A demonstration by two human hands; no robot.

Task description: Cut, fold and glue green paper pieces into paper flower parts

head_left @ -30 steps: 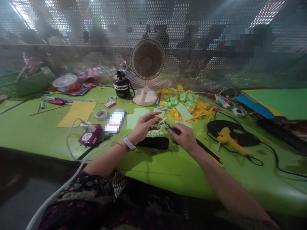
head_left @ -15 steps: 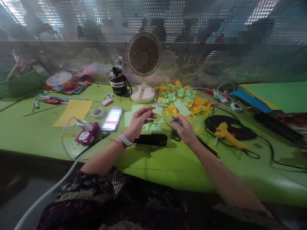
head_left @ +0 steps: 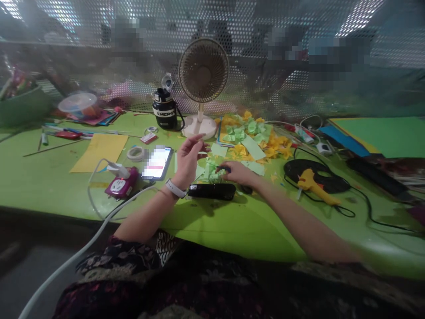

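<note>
My left hand (head_left: pixel 189 161), with a pale band on its wrist, is raised over light green paper pieces. Its fingers are curled toward the thumb; whatever may be between them is too small to make out. To the right, my right hand (head_left: pixel 235 172) is closed around a thin tool with a dark blue handle (head_left: pixel 226 168), its slim end pointing left. Beneath that tool lies a heap of light green paper scraps (head_left: pixel 212 170). A black stapler-like object (head_left: pixel 212 192) lies just in front of both hands.
Behind stand a fan (head_left: pixel 203 71) and a black bottle (head_left: pixel 165 110). Yellow and green paper flowers (head_left: pixel 255 133) lie back right, a yellow glue gun (head_left: pixel 315 186) right. Leftward are a phone (head_left: pixel 158 164), tape roll (head_left: pixel 136 153), purple power adapter (head_left: pixel 121 185) and a cable (head_left: pixel 86 248).
My right hand has moved left and slightly down, bringing the blue-handled tool over the green scraps. My left hand has risen a little and its fingers have drawn closer together.
</note>
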